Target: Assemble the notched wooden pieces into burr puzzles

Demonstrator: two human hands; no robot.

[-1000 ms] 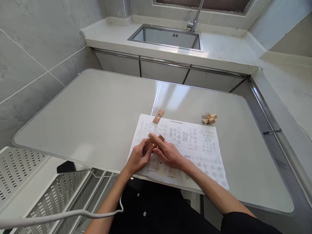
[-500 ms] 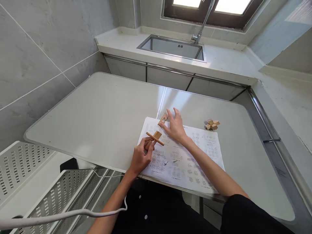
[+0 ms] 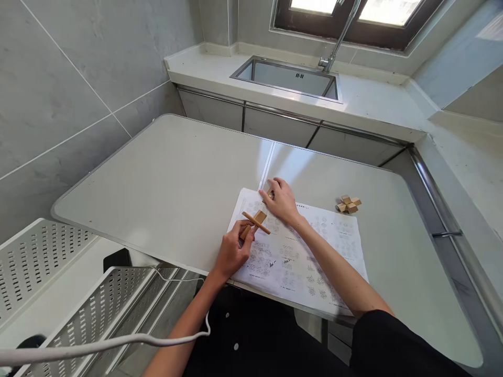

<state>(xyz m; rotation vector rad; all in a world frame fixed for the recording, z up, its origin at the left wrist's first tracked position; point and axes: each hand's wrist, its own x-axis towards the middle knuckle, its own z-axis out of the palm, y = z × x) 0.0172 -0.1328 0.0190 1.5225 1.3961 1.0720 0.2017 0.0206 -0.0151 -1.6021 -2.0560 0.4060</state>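
Observation:
My left hand [image 3: 236, 247] grips crossed wooden puzzle pieces [image 3: 257, 220], a thin flat bar set across a thicker one, just above the printed sheet. Beyond it, my right hand [image 3: 282, 201] has its fingers curled round a notched wooden puzzle piece [image 3: 270, 192] at the sheet's top edge; most of that piece is hidden behind the fingers. Under both hands lies the white instruction sheet [image 3: 291, 267], covered with small line diagrams. An assembled wooden burr puzzle [image 3: 349, 204] rests at the sheet's upper right corner.
The pale folding table [image 3: 168, 183] has a seam running away from me. Past its far edge is a counter with a steel sink [image 3: 291, 78] and a faucet [image 3: 330, 57]. Perforated white racks [image 3: 90, 314] stand low on the left, with a white cable [image 3: 129, 341] crossing in front.
My right hand's fingers have closed from spread to curled around the notched piece. My left hand keeps hold of the crossed pieces. The whole view has shifted slightly.

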